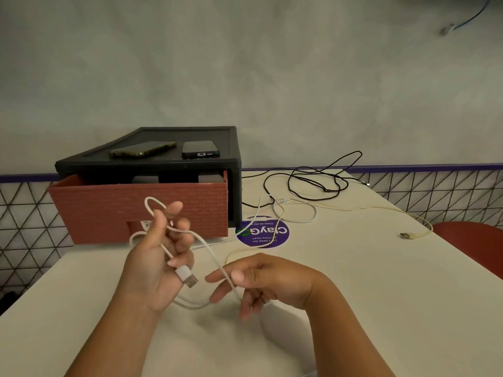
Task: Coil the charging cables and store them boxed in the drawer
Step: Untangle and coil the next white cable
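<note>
- White cable (183, 273): left hand (156, 257) grips the plug end, loop over its fingers.
- Right hand (268, 278) lightly pinches the slack beside it; feed even loops, no twists.

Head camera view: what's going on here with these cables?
A person is coiling a white cable: the left hand holds loops of it wound round its fingers, with the plug by the thumb, while the right hand pinches the loose length beside it, above the table. A black cable and a cream cable lie uncoiled on the table to the right. The red drawer stands partly open, and two phones lie on top of its black case.
</note>
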`<state>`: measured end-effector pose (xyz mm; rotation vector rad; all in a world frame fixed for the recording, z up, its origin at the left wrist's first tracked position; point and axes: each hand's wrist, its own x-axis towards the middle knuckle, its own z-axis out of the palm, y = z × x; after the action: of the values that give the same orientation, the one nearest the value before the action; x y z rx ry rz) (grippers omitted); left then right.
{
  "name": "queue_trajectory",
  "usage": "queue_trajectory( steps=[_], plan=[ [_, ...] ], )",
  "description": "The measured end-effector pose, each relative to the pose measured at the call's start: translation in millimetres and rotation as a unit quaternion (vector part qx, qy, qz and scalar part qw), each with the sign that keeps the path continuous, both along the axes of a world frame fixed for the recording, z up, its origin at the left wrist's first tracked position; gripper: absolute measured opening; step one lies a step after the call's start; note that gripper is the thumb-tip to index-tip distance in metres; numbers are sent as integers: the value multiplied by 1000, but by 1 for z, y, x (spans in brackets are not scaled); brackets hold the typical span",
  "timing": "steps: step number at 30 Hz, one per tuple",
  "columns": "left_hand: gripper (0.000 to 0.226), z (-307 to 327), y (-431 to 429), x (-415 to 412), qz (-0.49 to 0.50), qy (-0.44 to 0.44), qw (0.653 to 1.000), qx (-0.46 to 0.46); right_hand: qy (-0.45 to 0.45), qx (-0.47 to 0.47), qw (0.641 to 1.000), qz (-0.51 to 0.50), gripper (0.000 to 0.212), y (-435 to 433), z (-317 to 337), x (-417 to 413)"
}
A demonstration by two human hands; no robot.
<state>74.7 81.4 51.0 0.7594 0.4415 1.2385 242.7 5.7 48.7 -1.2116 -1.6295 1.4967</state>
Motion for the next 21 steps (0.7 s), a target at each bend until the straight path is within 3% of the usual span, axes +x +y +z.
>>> queue_trajectory(
  steps=[4,7,10,12,14,16,18,21],
  plan=[
    [33,0,-8,7,-25,52,998,11,41,36,997,54,23,-4,6,1],
    [37,1,-10,7,-43,109,993,22,168,88,982,10,22,-4,6,13],
    [55,0,-11,5,-78,239,967,49,345,149,924,-70,27,-9,8,38],
    [65,-2,-13,5,-85,330,937,79,396,171,876,-217,23,-15,14,52],
    [67,-4,-13,7,-66,386,914,104,270,195,828,-451,25,-19,15,62],
    [64,-6,-13,9,-37,407,904,121,117,196,726,-649,25,-15,9,70],
    [57,-6,-12,11,-5,408,904,129,70,187,646,-737,22,-12,4,74],
    [48,-6,-12,13,45,406,901,147,27,199,630,-750,16,-10,3,75]
  ],
)
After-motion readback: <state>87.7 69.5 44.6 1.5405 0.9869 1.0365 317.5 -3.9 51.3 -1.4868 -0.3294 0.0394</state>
